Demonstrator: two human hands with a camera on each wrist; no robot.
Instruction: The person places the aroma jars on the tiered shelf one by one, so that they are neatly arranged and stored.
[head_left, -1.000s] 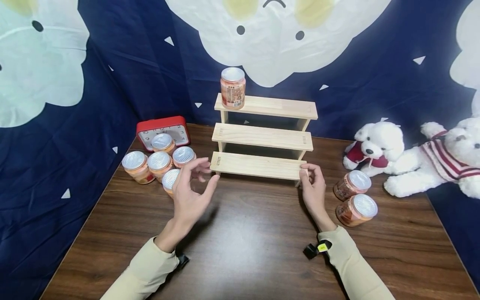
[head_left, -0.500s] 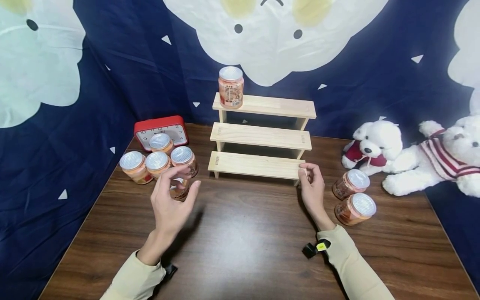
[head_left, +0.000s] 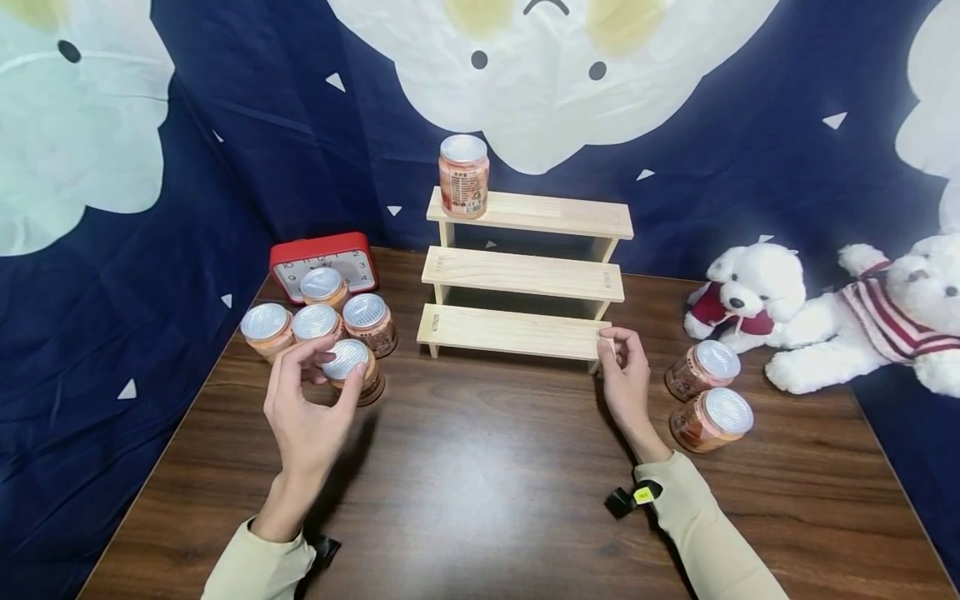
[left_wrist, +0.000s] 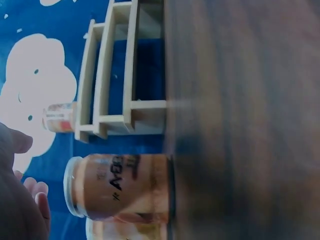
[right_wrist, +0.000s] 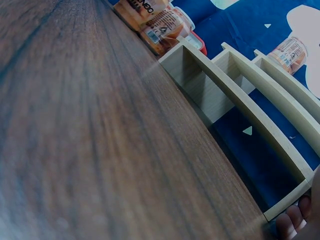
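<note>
My left hand (head_left: 306, 421) hovers with thumb and fingers spread over the lid of the nearest jar (head_left: 347, 357) in the left cluster. In the left wrist view the thumb and fingers stand clear of that jar (left_wrist: 125, 187), beyond its pale lid. My right hand (head_left: 627, 379) grips the right end of the lowest step of a three-tier wooden display stand (head_left: 517, 332), thumb at the step's edge. Its fingertips (right_wrist: 295, 217) show at the stand's side in the right wrist view. One orange-labelled jar (head_left: 464, 179) stands upright at the left end of the top step.
Several more jars (head_left: 366, 321) crowd around the nearest one, before a red clock (head_left: 322, 243). Two jars (head_left: 708, 425) stand to the right of my right hand. White plush toys (head_left: 761, 287) sit at the back right. A dark blue patterned cloth (head_left: 315, 150) hangs behind the brown table (head_left: 480, 492).
My left hand has moved left and toward me, away from the stand's left end, to the nearest jar of the cluster. My right hand keeps its grip on the stand.
</note>
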